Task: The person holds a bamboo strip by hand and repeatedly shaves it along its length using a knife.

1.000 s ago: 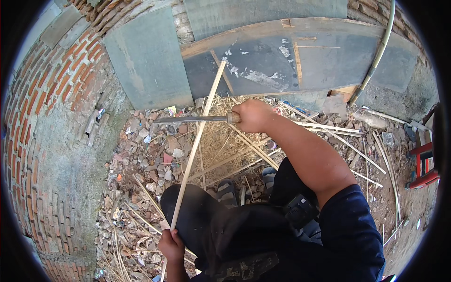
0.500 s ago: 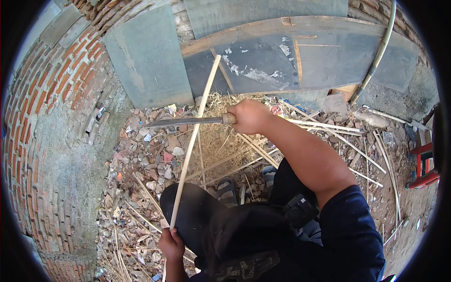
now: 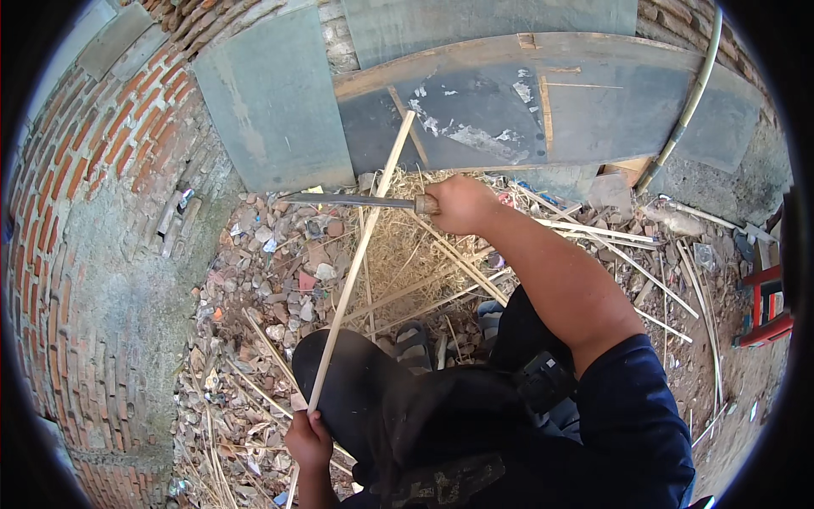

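My right hand [image 3: 462, 204] grips the wooden handle of a long knife [image 3: 360, 201], a machete-like blade that points left. The blade lies across the upper part of a pale strip of split wood or bamboo [image 3: 360, 259]. My left hand [image 3: 309, 439] is closed round the lower end of that strip at the lower left. The strip slants up and to the right, passing over my dark-clothed left knee [image 3: 339, 365]. Whether the blade's edge bites into the strip I cannot tell.
Pale shavings [image 3: 407, 263] are heaped ahead of my sandalled feet. Long strips [image 3: 593, 227] lie on the rubble to the right. Panels [image 3: 475, 110] lean at the back, a brick wall [image 3: 93, 254] rises at the left, and a red object [image 3: 763, 310] stands far right.
The knife has slid a little way up the strip, toward its far end. The strip's far end has tilted slightly right, while my left hand has stayed in place.
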`<state>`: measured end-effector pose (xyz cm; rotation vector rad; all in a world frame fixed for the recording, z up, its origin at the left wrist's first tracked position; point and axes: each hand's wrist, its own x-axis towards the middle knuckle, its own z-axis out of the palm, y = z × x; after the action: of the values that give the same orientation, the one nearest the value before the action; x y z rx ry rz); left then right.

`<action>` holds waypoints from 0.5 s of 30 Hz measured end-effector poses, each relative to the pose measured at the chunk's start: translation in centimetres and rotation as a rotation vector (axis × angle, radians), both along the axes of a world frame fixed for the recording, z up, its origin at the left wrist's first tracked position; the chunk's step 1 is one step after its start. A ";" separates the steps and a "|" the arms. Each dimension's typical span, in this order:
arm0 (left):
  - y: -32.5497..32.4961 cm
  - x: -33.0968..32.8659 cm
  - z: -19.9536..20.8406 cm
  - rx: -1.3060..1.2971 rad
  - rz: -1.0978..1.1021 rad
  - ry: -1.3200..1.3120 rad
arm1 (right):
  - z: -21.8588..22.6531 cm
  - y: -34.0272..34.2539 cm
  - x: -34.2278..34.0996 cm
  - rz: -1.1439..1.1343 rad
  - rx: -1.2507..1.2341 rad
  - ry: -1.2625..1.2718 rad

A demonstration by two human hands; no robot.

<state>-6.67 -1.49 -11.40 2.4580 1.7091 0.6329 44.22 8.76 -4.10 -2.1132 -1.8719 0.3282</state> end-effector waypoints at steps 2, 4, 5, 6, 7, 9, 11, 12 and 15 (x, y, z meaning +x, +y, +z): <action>-0.2 0.6 0.3 -0.009 0.005 -0.011 | 0.7 -0.5 -1.1 0.014 0.000 -0.010; -0.2 0.9 0.3 -0.017 0.012 -0.023 | 1.5 -0.9 -2.5 0.100 0.019 0.001; -0.1 0.8 0.1 -0.015 0.014 -0.022 | 1.7 -1.0 -3.2 0.101 0.019 -0.003; -0.1 0.7 0.0 -0.014 0.018 -0.021 | 1.9 -1.2 -3.9 0.193 0.002 -0.074; 0.0 0.5 -0.2 -0.012 0.019 -0.023 | 2.0 -1.2 -4.3 0.284 -0.015 -0.145; 0.1 -0.2 -0.6 0.015 0.011 0.002 | 1.9 -0.1 -3.7 0.319 0.003 -0.251; 0.3 0.1 -0.8 0.022 0.031 0.002 | 0.2 0.3 -0.5 0.063 -0.088 0.025; 0.4 0.5 -0.6 0.051 0.021 0.004 | -0.3 0.3 0.8 -0.140 -0.059 0.249; 0.6 0.5 0.5 -0.006 0.019 0.043 | -1.7 0.7 2.1 -0.090 -0.068 -0.007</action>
<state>-6.19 -0.94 -10.93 2.4718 1.7488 0.5803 46.29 9.41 -5.82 -2.2372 -1.7872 0.3691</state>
